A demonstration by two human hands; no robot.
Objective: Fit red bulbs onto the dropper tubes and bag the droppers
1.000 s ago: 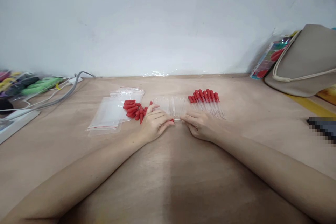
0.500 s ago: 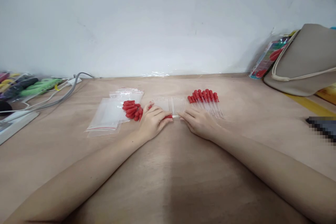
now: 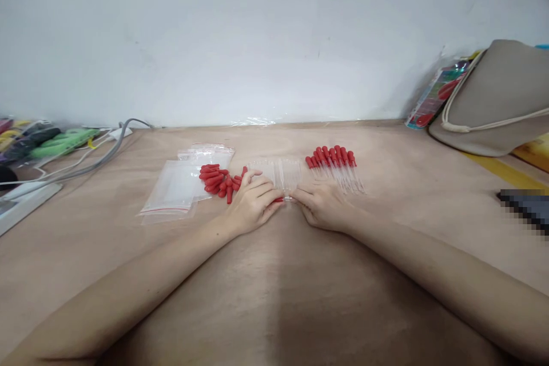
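Between the fingers of my left hand [image 3: 253, 203] is a red rubber bulb [image 3: 278, 200], its tip just showing. My right hand [image 3: 321, 203] pinches a clear glass dropper tube [image 3: 287, 198], whose end meets the bulb. Behind my hands lies a row of bare glass tubes [image 3: 274, 170]. Loose red bulbs [image 3: 212, 177] are heaped to the left of my left hand, some partly hidden by it. Beyond my right hand, several droppers with red bulbs fitted [image 3: 332, 157] lie side by side, their glass tips toward me.
Clear zip bags [image 3: 169, 189] lie left of the bulbs. At the far left are cables [image 3: 98, 163], a white power strip [image 3: 30, 206] and a green bagged item [image 3: 64, 143]. A grey drawstring bag [image 3: 493, 97], a bottle [image 3: 437, 94] and a dark pixelated object [image 3: 523, 209] sit on the right.
Both hands have shifted slightly toward me, with the bulb and tube held between them. My fingertips are closer together, and less of the tube shows. More loose bulbs are visible beside my left hand.
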